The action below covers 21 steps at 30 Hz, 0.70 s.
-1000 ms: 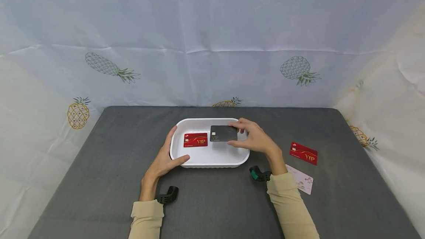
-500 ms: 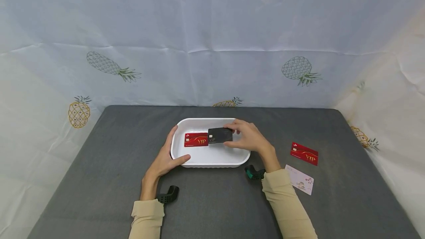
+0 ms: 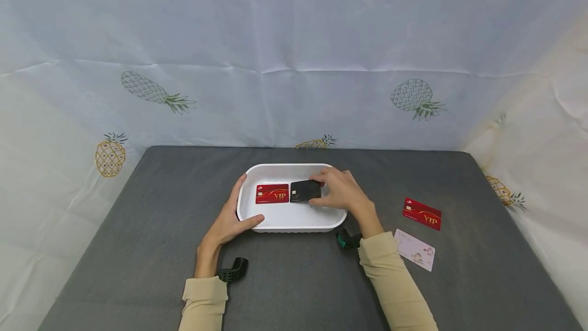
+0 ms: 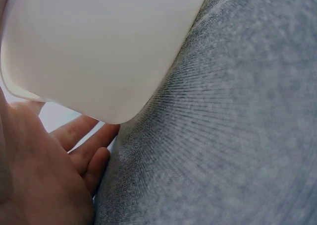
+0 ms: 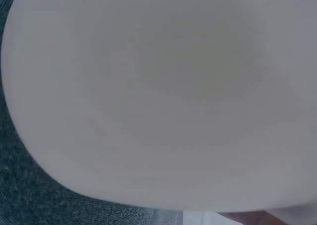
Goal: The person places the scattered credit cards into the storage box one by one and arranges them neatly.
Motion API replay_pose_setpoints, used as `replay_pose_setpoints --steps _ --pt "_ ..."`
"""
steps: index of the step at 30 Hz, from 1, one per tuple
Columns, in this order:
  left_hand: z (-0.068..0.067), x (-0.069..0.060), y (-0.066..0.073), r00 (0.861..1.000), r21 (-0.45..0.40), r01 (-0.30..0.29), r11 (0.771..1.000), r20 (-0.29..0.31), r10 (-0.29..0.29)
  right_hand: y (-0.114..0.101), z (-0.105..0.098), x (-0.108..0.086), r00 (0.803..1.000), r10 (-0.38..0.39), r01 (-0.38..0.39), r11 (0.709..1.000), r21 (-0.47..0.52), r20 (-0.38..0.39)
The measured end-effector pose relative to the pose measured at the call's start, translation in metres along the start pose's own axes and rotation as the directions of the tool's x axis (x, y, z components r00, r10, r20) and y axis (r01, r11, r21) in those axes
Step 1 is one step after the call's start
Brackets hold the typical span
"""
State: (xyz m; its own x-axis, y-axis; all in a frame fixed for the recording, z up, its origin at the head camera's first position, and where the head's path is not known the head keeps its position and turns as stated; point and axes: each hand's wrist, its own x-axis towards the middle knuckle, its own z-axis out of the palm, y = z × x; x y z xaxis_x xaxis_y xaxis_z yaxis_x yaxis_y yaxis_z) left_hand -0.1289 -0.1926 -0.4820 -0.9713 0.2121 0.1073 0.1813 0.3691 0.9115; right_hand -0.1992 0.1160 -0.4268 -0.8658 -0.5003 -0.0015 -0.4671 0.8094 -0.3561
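Observation:
A white tray (image 3: pixel 280 218) stands on the grey table, its length running left to right. Inside it, toward the left, lies a red VIP card (image 3: pixel 272 194). My right hand (image 3: pixel 343 191) pinches the right end of a black VIP card (image 3: pixel 303 191) between thumb and fingers. That card is level with the red one, just to its right, low in the tray. My left hand (image 3: pixel 229 217) grips the tray's left end, thumb over the near rim. In the left wrist view, fingers (image 4: pixel 91 150) lie along the tray's outer wall (image 4: pixel 99 51).
Another red VIP card (image 3: pixel 421 214) lies on the table (image 3: pixel 294 285), right of the tray. A pale pink card (image 3: pixel 415 250) is nearer, beside my right sleeve (image 3: pixel 395 280). Behind the table hangs a pineapple-print cloth (image 3: pixel 294 34).
My right hand has brought the black card slightly left and down into the tray, beside the red card. The left hand keeps its place on the tray.

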Motion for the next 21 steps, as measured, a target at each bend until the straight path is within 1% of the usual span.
replay_pose_setpoints --steps 5,11,18,21 --pt "0.0 0.0 0.0 1.0 -0.009 0.006 1.0 0.0 -0.006 -0.006 0.0 0.0 0.999 0.042 -0.041 0.998 -0.041 0.023" --pt "0.001 0.0 0.0 1.0 -0.002 0.015 1.0 -0.001 -0.015 -0.014 -0.002 0.002 0.99 0.114 -0.109 0.992 -0.067 0.083" --pt "0.001 0.0 0.001 0.999 0.002 0.034 0.999 -0.002 -0.034 -0.018 -0.003 0.003 0.983 0.151 -0.142 0.986 -0.083 0.108" --pt "0.0 0.0 0.0 0.999 0.003 0.034 0.999 -0.004 -0.034 -0.019 -0.002 0.003 0.98 0.16 -0.147 0.983 -0.112 0.118"
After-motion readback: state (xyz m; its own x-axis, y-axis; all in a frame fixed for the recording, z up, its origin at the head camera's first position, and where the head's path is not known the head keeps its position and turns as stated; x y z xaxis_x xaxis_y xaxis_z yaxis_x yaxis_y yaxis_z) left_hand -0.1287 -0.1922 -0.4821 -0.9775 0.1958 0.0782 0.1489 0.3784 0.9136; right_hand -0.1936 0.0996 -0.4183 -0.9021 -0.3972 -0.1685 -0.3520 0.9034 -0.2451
